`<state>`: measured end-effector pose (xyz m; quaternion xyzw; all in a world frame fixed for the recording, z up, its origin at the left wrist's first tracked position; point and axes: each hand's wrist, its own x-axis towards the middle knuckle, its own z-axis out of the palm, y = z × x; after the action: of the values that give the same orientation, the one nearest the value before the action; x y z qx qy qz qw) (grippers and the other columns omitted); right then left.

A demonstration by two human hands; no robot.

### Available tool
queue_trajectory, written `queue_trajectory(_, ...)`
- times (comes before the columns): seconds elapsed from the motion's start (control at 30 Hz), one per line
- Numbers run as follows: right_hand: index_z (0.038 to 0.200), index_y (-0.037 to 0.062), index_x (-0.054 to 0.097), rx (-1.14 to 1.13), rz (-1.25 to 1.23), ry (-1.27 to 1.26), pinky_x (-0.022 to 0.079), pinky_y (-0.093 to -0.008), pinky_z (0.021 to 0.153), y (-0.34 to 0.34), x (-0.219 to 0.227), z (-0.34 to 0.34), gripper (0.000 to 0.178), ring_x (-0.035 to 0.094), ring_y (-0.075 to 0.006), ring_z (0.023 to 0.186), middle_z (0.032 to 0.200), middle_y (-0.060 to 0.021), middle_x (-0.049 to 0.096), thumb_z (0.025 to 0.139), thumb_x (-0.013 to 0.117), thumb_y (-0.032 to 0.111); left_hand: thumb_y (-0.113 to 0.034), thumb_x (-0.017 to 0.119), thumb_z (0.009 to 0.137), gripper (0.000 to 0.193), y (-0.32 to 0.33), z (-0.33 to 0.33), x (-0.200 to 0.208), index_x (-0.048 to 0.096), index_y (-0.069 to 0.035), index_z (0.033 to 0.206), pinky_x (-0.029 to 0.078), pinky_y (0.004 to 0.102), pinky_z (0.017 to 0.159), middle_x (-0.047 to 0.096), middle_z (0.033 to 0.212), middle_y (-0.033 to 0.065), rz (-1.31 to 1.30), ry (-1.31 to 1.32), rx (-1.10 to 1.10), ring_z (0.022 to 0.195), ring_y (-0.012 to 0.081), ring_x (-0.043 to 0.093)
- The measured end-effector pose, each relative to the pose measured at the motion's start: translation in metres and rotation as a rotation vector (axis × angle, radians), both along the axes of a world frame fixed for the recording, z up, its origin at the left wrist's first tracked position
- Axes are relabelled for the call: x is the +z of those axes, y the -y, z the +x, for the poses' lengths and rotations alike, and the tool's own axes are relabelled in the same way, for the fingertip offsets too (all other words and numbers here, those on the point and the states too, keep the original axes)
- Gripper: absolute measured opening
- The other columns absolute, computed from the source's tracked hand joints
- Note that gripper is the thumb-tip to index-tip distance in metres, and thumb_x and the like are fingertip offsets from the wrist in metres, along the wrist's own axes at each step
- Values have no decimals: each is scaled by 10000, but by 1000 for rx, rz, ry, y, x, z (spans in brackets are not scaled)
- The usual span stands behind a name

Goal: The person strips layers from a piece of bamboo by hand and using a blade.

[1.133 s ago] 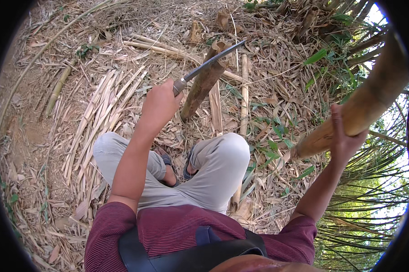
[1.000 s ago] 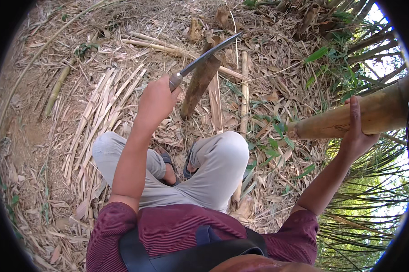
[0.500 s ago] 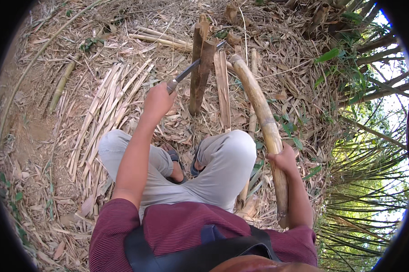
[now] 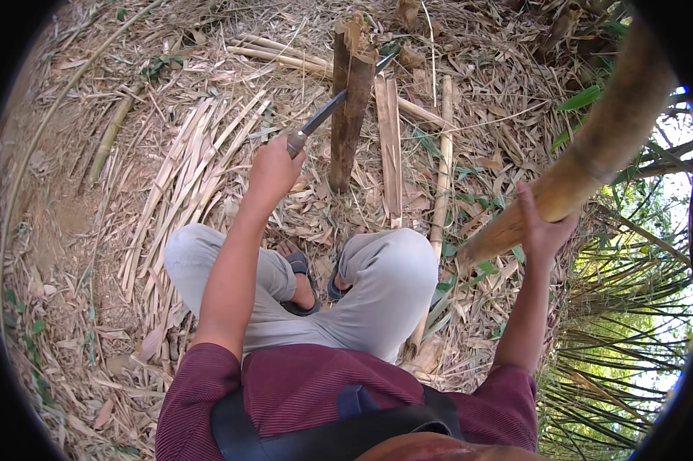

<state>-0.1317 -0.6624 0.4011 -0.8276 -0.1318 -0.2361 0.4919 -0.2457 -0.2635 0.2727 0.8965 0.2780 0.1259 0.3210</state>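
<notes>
My left hand (image 4: 276, 175) is closed round the handle of a machete (image 4: 322, 117). Its dark blade crosses a split wooden stump (image 4: 349, 127), and the tip shows past the stump's far right side. Part of the blade is hidden by the wood; whether it is wedged in the cleft I cannot tell. My right hand (image 4: 545, 230) grips a thick, pale brown bamboo pole (image 4: 565, 184) near its lower end. The pole is lifted at a slant, its upper end rising toward the right rim of the view.
Split bamboo strips (image 4: 179, 169) lie in a bundle to the left. A flat split piece (image 4: 390, 146) and a thin bamboo stick (image 4: 444, 165) lie right of the stump. Dry leaves cover the ground round my bent legs (image 4: 381, 284). Bamboo growth (image 4: 623, 307) stands at the right.
The bamboo pole has swung up and to the right in my right hand, from nearly lengthwise beside my knee to a raised slant. My left hand and the machete have hardly moved.
</notes>
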Motion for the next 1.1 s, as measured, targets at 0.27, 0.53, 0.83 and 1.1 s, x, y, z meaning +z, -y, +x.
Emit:
queue_trajectory(0.27,1213,-22,527,241,-698,-507,560,-441,839,3,-138,-31,653,712,-373,877,936,-249,699,666,808,199,-278,699,892,323,13,-15,-109,649,-25,1086,539,547,779,699,873,271,-10,-143,-1,870,465,679)
queue_trajectory(0.53,1206,-9,552,76,-238,-269,559,-388,789,-21,-39,-29,583,691,-229,838,963,-169,695,695,802,119,-238,712,874,278,4,18,-106,678,3,1009,536,516,778,703,881,257,-76,-81,29,873,453,678)
queue_trajectory(0.83,1263,-43,506,184,-727,-546,545,-461,871,7,-180,-21,766,690,-422,958,1041,-277,688,700,838,355,-193,698,887,280,36,25,-133,635,13,1066,542,532,816,703,947,268,-65,-136,5,954,448,685)
queue_trajectory(1.1,1262,28,565,90,-652,-500,540,-492,842,-2,-132,-67,763,688,-453,1010,1007,-279,715,667,855,409,-185,613,903,229,36,33,-167,710,0,999,545,516,865,719,1030,249,-92,-197,-90,979,420,698)
